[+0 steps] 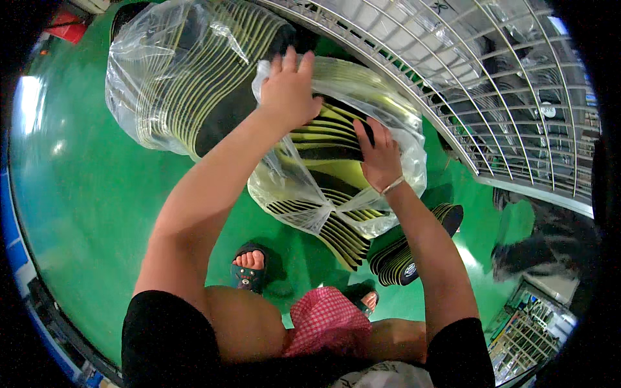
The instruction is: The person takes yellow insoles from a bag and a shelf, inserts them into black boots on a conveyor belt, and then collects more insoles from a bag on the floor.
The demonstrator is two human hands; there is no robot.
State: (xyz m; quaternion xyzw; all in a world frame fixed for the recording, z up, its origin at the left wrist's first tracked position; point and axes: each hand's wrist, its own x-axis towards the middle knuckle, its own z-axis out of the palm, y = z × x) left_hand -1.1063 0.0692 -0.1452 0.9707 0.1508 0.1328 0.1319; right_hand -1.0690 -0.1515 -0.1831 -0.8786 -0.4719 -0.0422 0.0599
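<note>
A clear plastic bag (272, 178) full of black and yellow-green shoe insoles (323, 126) lies on the floor in front of me. Its side gapes, and many insole edges show through the gap. My left hand (288, 94) rests at the bag's far left edge, fingers spread over the film. Inside the gap, my right hand (381, 158) lies against the insoles with its fingers apart; some fingertips are partly hidden. Several insoles poke out of the near end, below a gathered part of the film.
Another clear bag of insoles (174, 77) stands at the far left, touching the first. Beside my right forearm, a loose stack of insoles (394, 262) lies on the green floor (84, 213). A metal wire cage (511, 123) holding dark items runs along the right.
</note>
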